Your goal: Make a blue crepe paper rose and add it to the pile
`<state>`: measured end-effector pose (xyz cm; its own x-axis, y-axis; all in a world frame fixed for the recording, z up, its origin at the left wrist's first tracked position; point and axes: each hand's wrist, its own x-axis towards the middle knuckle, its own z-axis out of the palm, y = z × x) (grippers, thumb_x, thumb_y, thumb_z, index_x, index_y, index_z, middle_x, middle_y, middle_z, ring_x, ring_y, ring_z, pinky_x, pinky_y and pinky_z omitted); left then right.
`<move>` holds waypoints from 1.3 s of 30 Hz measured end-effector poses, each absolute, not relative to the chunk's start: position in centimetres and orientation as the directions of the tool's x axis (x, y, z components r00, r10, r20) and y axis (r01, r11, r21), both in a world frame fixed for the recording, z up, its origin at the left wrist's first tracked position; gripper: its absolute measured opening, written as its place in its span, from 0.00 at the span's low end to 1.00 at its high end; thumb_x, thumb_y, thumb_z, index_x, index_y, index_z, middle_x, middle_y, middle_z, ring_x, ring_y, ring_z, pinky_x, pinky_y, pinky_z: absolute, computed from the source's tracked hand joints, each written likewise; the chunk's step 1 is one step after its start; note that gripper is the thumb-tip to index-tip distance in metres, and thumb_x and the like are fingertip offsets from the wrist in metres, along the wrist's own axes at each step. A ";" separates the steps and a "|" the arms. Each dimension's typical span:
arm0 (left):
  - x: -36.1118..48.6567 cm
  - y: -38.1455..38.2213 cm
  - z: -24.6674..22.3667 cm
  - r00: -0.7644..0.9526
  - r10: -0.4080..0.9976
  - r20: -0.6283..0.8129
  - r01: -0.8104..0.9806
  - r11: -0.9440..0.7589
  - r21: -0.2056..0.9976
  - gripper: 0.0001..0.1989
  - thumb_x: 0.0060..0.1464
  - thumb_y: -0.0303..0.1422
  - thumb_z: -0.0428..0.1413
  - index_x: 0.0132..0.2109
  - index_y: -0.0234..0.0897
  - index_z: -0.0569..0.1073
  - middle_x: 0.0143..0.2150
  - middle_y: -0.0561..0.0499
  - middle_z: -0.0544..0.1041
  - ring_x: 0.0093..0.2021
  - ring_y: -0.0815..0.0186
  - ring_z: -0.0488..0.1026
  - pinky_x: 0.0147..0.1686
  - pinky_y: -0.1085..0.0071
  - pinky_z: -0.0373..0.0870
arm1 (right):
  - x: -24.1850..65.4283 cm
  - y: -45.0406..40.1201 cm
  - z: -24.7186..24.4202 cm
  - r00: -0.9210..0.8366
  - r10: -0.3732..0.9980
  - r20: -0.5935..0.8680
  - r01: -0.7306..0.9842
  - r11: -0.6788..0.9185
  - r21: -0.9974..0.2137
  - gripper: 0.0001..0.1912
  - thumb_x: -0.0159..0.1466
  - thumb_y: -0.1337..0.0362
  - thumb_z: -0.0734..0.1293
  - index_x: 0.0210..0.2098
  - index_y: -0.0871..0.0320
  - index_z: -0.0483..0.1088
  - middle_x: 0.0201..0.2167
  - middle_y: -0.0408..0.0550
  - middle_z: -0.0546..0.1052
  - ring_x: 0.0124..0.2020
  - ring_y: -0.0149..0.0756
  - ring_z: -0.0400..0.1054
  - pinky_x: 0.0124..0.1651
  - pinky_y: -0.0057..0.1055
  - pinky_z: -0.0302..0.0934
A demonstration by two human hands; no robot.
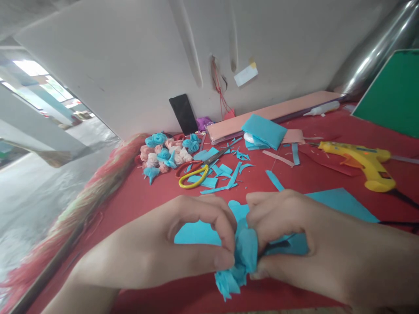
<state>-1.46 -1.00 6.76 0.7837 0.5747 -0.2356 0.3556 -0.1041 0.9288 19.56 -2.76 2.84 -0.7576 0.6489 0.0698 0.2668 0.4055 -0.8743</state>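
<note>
Over red table [131, 189] | left hand [147, 244] arched | right hand [296, 213] curled | fingers [224, 259] pinching blue paper [247, 250]

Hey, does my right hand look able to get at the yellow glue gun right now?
Probably yes: the yellow glue gun lies beyond the right hand, with nothing seen covering it. That hand looks busy gripping a slim dark item at the crumpled blue paper, though.

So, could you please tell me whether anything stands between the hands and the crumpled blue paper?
Nothing visible does: the left hand and right hand are both right at the crumpled blue paper. The scissors and cut blue scraps lie beyond the hands on the red surface, not in between.
</note>
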 end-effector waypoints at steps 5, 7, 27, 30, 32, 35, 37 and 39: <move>-1.2 -1.4 7.0 0.770 0.601 -0.216 0.342 -0.102 0.934 0.02 0.54 0.26 0.57 0.34 0.36 0.74 0.34 0.54 0.74 0.35 0.71 0.72 0.37 0.79 0.68 | 19.7 -2.9 2.9 -0.746 0.666 0.027 0.256 0.324 -0.911 0.07 0.59 0.69 0.66 0.30 0.56 0.77 0.26 0.41 0.76 0.33 0.30 0.68 0.38 0.24 0.62; -1.2 -1.6 6.9 0.773 0.601 -0.203 0.329 -0.106 0.938 0.02 0.54 0.26 0.56 0.34 0.36 0.74 0.33 0.53 0.75 0.34 0.70 0.72 0.36 0.78 0.68 | 19.7 -3.0 2.7 -0.742 0.671 -0.003 0.260 0.283 -0.923 0.07 0.60 0.68 0.66 0.30 0.56 0.77 0.23 0.40 0.74 0.32 0.31 0.68 0.38 0.25 0.63; -0.5 -2.6 6.4 0.696 0.687 -0.208 0.411 -0.144 0.900 0.09 0.46 0.24 0.60 0.31 0.40 0.66 0.33 0.58 0.71 0.33 0.72 0.69 0.33 0.81 0.67 | 20.0 -2.6 2.8 -0.710 0.691 -0.134 0.267 0.088 -0.960 0.09 0.60 0.61 0.66 0.28 0.58 0.75 0.29 0.43 0.74 0.31 0.31 0.68 0.33 0.25 0.62; -0.6 -2.6 6.3 0.696 0.692 -0.189 0.369 -0.119 0.922 0.07 0.49 0.26 0.58 0.34 0.40 0.67 0.35 0.57 0.71 0.34 0.71 0.69 0.35 0.79 0.68 | 19.9 -2.5 3.0 -0.699 0.702 -0.135 0.261 0.074 -0.962 0.09 0.60 0.61 0.66 0.26 0.59 0.73 0.27 0.42 0.73 0.29 0.29 0.67 0.31 0.23 0.61; -0.8 -2.6 6.3 0.679 0.710 -0.188 0.346 -0.083 0.935 0.08 0.51 0.30 0.58 0.39 0.42 0.68 0.38 0.55 0.72 0.38 0.68 0.69 0.38 0.76 0.69 | 19.8 -2.4 3.0 -0.692 0.713 -0.111 0.237 0.079 -0.968 0.10 0.60 0.62 0.66 0.24 0.59 0.72 0.24 0.40 0.71 0.28 0.27 0.65 0.30 0.22 0.59; -1.3 -2.7 6.3 0.659 0.726 -0.195 0.316 -0.031 0.948 0.10 0.53 0.35 0.57 0.43 0.44 0.69 0.41 0.53 0.71 0.41 0.64 0.69 0.39 0.73 0.69 | 19.5 -2.3 3.0 -0.655 0.754 -0.042 0.216 0.133 -0.967 0.10 0.59 0.64 0.68 0.22 0.59 0.71 0.21 0.38 0.70 0.26 0.25 0.64 0.29 0.20 0.58; -1.6 -2.8 6.4 0.659 0.724 -0.201 0.301 -0.009 0.954 0.11 0.53 0.38 0.57 0.44 0.44 0.69 0.41 0.53 0.70 0.41 0.63 0.69 0.39 0.72 0.69 | 19.3 -2.2 3.0 -0.621 0.783 0.036 0.219 0.217 -0.951 0.09 0.58 0.66 0.69 0.22 0.59 0.72 0.21 0.38 0.71 0.25 0.25 0.63 0.29 0.20 0.58; -1.8 -2.9 6.5 0.659 0.725 -0.200 0.300 -0.009 0.954 0.11 0.53 0.39 0.57 0.45 0.45 0.69 0.40 0.53 0.68 0.40 0.64 0.68 0.38 0.72 0.69 | 19.2 -2.2 3.0 -0.605 0.781 0.154 0.208 0.342 -0.916 0.09 0.58 0.68 0.69 0.21 0.59 0.72 0.23 0.38 0.73 0.25 0.25 0.64 0.31 0.21 0.60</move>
<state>-1.78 -2.86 6.50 0.6586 0.7255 -0.1997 0.2997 -0.0094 0.9540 19.15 -2.18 2.96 -0.6049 0.7813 0.1538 0.2084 0.3417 -0.9164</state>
